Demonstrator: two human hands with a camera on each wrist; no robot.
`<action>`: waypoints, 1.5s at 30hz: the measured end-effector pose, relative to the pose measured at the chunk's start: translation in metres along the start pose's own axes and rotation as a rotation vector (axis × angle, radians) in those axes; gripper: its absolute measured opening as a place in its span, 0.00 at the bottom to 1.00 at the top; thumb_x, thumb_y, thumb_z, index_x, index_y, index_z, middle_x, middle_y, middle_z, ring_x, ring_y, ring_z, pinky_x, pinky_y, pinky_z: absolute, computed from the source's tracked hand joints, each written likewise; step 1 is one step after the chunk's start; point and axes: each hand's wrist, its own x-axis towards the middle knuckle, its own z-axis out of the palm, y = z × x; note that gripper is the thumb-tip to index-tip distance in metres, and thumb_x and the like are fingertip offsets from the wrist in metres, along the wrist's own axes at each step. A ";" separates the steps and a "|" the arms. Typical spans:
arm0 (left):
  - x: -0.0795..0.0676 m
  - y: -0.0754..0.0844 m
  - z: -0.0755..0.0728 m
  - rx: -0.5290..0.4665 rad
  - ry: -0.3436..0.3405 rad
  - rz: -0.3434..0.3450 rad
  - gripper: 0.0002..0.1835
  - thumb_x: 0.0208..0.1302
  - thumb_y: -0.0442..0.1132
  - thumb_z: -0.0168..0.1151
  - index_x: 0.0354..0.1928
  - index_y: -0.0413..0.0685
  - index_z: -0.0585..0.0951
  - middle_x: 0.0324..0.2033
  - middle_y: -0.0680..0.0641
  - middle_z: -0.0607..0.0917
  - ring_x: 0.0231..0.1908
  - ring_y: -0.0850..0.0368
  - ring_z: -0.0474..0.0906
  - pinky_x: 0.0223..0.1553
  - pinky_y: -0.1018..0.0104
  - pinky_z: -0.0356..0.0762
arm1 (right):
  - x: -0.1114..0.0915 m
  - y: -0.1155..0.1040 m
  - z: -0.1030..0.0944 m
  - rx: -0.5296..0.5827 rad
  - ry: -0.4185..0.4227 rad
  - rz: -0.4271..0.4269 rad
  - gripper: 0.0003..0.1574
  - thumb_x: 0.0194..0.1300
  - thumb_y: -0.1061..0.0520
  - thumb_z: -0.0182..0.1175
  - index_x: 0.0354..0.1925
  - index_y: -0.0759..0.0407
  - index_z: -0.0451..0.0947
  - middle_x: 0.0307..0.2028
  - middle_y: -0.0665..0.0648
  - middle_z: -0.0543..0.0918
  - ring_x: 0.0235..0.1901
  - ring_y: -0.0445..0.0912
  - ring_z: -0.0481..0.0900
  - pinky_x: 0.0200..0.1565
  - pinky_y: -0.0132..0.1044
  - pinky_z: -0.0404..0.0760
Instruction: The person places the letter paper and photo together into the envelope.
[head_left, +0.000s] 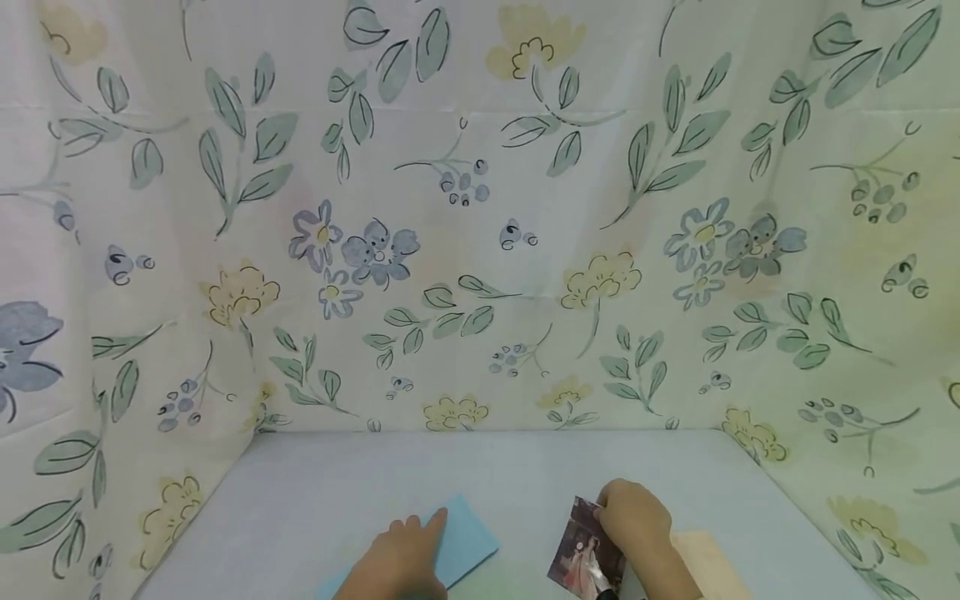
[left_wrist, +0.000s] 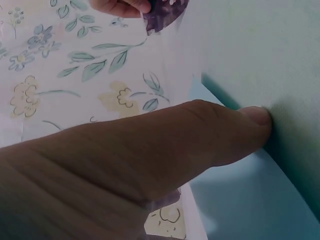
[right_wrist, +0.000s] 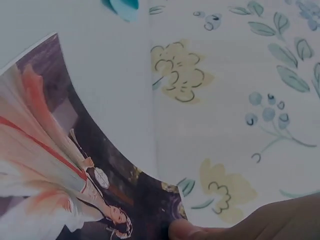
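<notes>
My left hand (head_left: 405, 554) lies over a light blue paper (head_left: 467, 542), one straight finger resting on its surface. Close up in the left wrist view, a straight digit of the left hand (left_wrist: 165, 142) presses near the edge of the blue paper (left_wrist: 240, 195). To the right, my right hand (head_left: 637, 517) pinches the upper corner of a glossy picture card (head_left: 581, 542), printed with a figure in a pale red dress on a dark ground. Seen from the right wrist, the picture card (right_wrist: 120, 165) bends, with a fingertip of the right hand (right_wrist: 240, 230) at its corner.
Beige paper (head_left: 708, 562) lies beside the right forearm. A small silver-and-black thing (head_left: 602, 583) shows at the card's lower edge, too small to tell. Pale green (head_left: 495, 583) shows below the blue paper. The white table (head_left: 337, 475) meets a floral cloth (head_left: 465, 333) behind.
</notes>
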 end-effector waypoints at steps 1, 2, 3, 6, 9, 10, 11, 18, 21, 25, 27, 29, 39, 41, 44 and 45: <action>0.000 0.001 0.000 -0.009 -0.008 -0.005 0.53 0.35 0.46 0.86 0.69 0.43 0.74 0.48 0.36 0.80 0.50 0.36 0.76 0.55 0.34 0.75 | -0.001 -0.001 -0.001 0.020 0.003 0.001 0.06 0.61 0.57 0.71 0.30 0.59 0.86 0.26 0.55 0.85 0.26 0.50 0.81 0.28 0.52 0.82; 0.000 0.001 0.000 -0.011 -0.010 -0.004 0.53 0.34 0.46 0.86 0.69 0.43 0.74 0.49 0.36 0.80 0.50 0.35 0.76 0.55 0.34 0.75 | -0.001 -0.002 -0.002 0.035 0.005 0.002 0.06 0.61 0.57 0.70 0.30 0.59 0.86 0.25 0.54 0.84 0.25 0.49 0.80 0.28 0.51 0.82; 0.001 0.002 -0.001 -0.016 -0.014 -0.004 0.53 0.34 0.45 0.86 0.69 0.43 0.74 0.49 0.37 0.80 0.51 0.35 0.76 0.56 0.33 0.75 | -0.002 -0.003 -0.003 0.046 0.004 0.001 0.06 0.62 0.57 0.70 0.31 0.59 0.86 0.25 0.54 0.84 0.24 0.48 0.79 0.28 0.50 0.81; 0.001 0.004 -0.001 -0.017 -0.012 0.007 0.54 0.33 0.44 0.86 0.70 0.44 0.74 0.50 0.38 0.80 0.52 0.36 0.76 0.57 0.34 0.74 | -0.003 -0.006 -0.007 0.099 -0.005 0.008 0.07 0.63 0.57 0.68 0.31 0.61 0.86 0.25 0.54 0.83 0.24 0.48 0.78 0.28 0.49 0.80; 0.001 0.004 -0.002 -0.005 -0.008 0.027 0.54 0.33 0.44 0.86 0.70 0.44 0.74 0.50 0.39 0.80 0.52 0.36 0.76 0.57 0.35 0.74 | -0.002 -0.010 -0.010 0.172 0.006 -0.009 0.08 0.66 0.59 0.65 0.34 0.65 0.85 0.29 0.57 0.85 0.27 0.50 0.80 0.29 0.49 0.81; 0.001 0.004 -0.002 0.000 -0.004 0.034 0.54 0.33 0.44 0.86 0.70 0.45 0.74 0.50 0.39 0.80 0.52 0.37 0.76 0.57 0.35 0.74 | -0.002 -0.011 -0.011 0.204 0.014 -0.016 0.09 0.66 0.60 0.63 0.35 0.67 0.84 0.30 0.59 0.85 0.29 0.52 0.81 0.30 0.50 0.81; 0.001 0.004 -0.001 0.005 -0.003 0.040 0.54 0.32 0.44 0.86 0.70 0.45 0.74 0.50 0.39 0.80 0.52 0.36 0.76 0.57 0.35 0.74 | -0.001 -0.011 -0.011 0.234 0.019 -0.024 0.09 0.67 0.61 0.62 0.37 0.69 0.83 0.32 0.61 0.85 0.31 0.54 0.82 0.31 0.51 0.82; 0.005 0.005 0.000 0.020 -0.016 0.086 0.54 0.33 0.43 0.85 0.71 0.47 0.73 0.53 0.41 0.80 0.49 0.42 0.75 0.56 0.38 0.76 | 0.000 -0.014 -0.014 0.454 -0.024 -0.012 0.12 0.70 0.66 0.52 0.46 0.73 0.78 0.36 0.63 0.82 0.35 0.54 0.81 0.31 0.48 0.84; 0.007 0.006 0.000 0.029 -0.019 0.104 0.55 0.34 0.44 0.85 0.71 0.48 0.72 0.57 0.41 0.79 0.53 0.41 0.75 0.59 0.38 0.74 | 0.002 -0.013 -0.015 0.494 -0.030 0.008 0.13 0.69 0.66 0.52 0.48 0.73 0.77 0.36 0.61 0.81 0.35 0.52 0.80 0.32 0.46 0.82; 0.007 0.008 -0.001 0.038 -0.013 0.125 0.55 0.34 0.45 0.85 0.72 0.49 0.72 0.63 0.39 0.77 0.61 0.36 0.72 0.62 0.36 0.71 | 0.003 -0.012 -0.015 0.554 -0.011 0.028 0.20 0.66 0.68 0.52 0.55 0.74 0.75 0.37 0.62 0.78 0.34 0.53 0.77 0.30 0.44 0.80; 0.006 0.009 -0.001 0.034 -0.018 0.129 0.55 0.34 0.45 0.86 0.72 0.50 0.72 0.65 0.38 0.76 0.64 0.34 0.71 0.63 0.35 0.69 | 0.003 -0.012 -0.014 0.567 -0.010 0.026 0.25 0.64 0.70 0.53 0.60 0.74 0.73 0.38 0.64 0.78 0.35 0.55 0.77 0.31 0.45 0.80; 0.005 0.010 0.000 0.038 -0.021 0.137 0.55 0.35 0.46 0.86 0.72 0.52 0.72 0.66 0.39 0.75 0.65 0.34 0.70 0.63 0.35 0.69 | 0.002 -0.013 -0.012 0.560 -0.018 0.015 0.29 0.62 0.70 0.53 0.63 0.73 0.73 0.39 0.65 0.79 0.38 0.58 0.79 0.33 0.48 0.81; 0.004 0.009 -0.002 0.065 -0.011 0.202 0.54 0.37 0.48 0.85 0.73 0.55 0.71 0.66 0.41 0.76 0.65 0.37 0.71 0.65 0.38 0.69 | 0.002 -0.020 -0.001 0.579 -0.024 0.030 0.26 0.59 0.72 0.57 0.57 0.72 0.76 0.30 0.58 0.74 0.27 0.49 0.72 0.24 0.39 0.75; 0.004 0.009 -0.002 0.067 -0.007 0.209 0.54 0.36 0.48 0.85 0.73 0.55 0.72 0.65 0.41 0.76 0.65 0.37 0.71 0.65 0.38 0.69 | 0.002 -0.020 -0.001 0.580 -0.015 0.030 0.25 0.60 0.71 0.57 0.57 0.73 0.75 0.31 0.58 0.75 0.27 0.49 0.72 0.25 0.39 0.76; 0.003 0.009 -0.003 0.072 -0.005 0.218 0.54 0.36 0.48 0.84 0.73 0.56 0.72 0.64 0.41 0.77 0.64 0.38 0.72 0.64 0.39 0.70 | 0.002 -0.020 -0.002 0.584 0.007 0.050 0.24 0.62 0.70 0.58 0.57 0.71 0.75 0.34 0.59 0.75 0.29 0.49 0.74 0.27 0.40 0.77; 0.002 0.010 -0.003 0.074 -0.007 0.219 0.54 0.36 0.48 0.84 0.73 0.56 0.72 0.64 0.42 0.77 0.64 0.38 0.72 0.64 0.40 0.70 | 0.002 -0.021 -0.002 0.584 0.016 0.054 0.24 0.63 0.69 0.58 0.58 0.71 0.74 0.34 0.59 0.76 0.30 0.50 0.74 0.27 0.40 0.77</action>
